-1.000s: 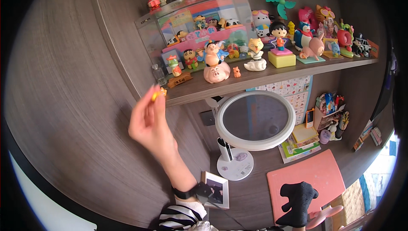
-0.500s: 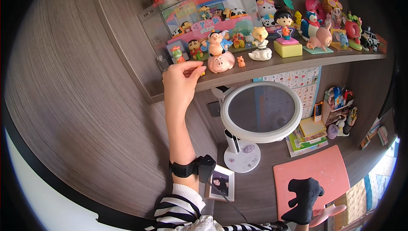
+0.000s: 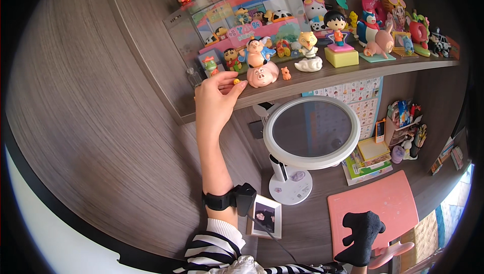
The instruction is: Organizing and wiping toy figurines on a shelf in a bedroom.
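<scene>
My left hand (image 3: pixel 217 95) reaches up to the shelf's left end. Its thumb and forefinger are apart, with a tiny yellow toy (image 3: pixel 236 80) on the shelf between them. Just right of the thumb sits a pink pig-head figure (image 3: pixel 262 74), with a blue-robed figure (image 3: pixel 256 52) above it. A green frog-like figure (image 3: pixel 209 65) stands behind my fingers. Lower right, my right hand (image 3: pixel 362 237) wears a black glove and hangs over a pink desk mat (image 3: pixel 375 198). Its thumb and forefinger are spread and nothing shows between them. A pink rounded object (image 3: pixel 392 255) lies beside it, partly hidden.
The shelf (image 3: pixel 302 79) also carries a small orange figure (image 3: pixel 286 73), a yellow-headed figure (image 3: pixel 308 47), a figure on a yellow block (image 3: pixel 342 58) and a clear display case (image 3: pixel 176 29). Below stand a round white lamp (image 3: pixel 355 132), a photo frame (image 3: pixel 266 217) and books (image 3: pixel 368 168).
My left thumb and forefinger have parted from the tiny yellow toy, which now shows between them. The view has shifted slightly. My right hand stays nearly where it was.
</scene>
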`<control>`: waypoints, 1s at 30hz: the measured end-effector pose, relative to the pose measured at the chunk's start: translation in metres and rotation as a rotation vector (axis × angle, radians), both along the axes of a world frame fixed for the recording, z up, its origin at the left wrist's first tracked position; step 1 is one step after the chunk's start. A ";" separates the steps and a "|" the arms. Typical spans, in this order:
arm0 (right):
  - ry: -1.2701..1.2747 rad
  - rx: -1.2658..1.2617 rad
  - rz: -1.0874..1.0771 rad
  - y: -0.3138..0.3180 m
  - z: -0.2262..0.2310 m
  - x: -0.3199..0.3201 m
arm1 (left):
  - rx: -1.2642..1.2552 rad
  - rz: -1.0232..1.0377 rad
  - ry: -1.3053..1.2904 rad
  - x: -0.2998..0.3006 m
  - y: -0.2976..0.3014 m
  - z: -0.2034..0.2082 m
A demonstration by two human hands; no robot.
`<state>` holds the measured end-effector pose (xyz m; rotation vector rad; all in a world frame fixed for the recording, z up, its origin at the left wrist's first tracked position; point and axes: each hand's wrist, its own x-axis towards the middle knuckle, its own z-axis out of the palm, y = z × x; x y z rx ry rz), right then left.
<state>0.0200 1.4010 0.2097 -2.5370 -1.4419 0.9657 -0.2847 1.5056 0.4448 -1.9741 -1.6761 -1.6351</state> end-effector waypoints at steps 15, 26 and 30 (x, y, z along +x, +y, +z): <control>0.510 0.692 0.028 -0.032 -0.018 0.008 | 0.129 -0.093 -0.147 0.007 -0.006 0.007; 0.247 0.873 0.143 -0.049 -0.046 0.024 | -0.019 -0.054 0.031 0.017 0.038 0.022; 0.278 0.863 0.155 -0.049 -0.053 0.026 | 0.009 0.012 0.052 0.022 0.040 0.023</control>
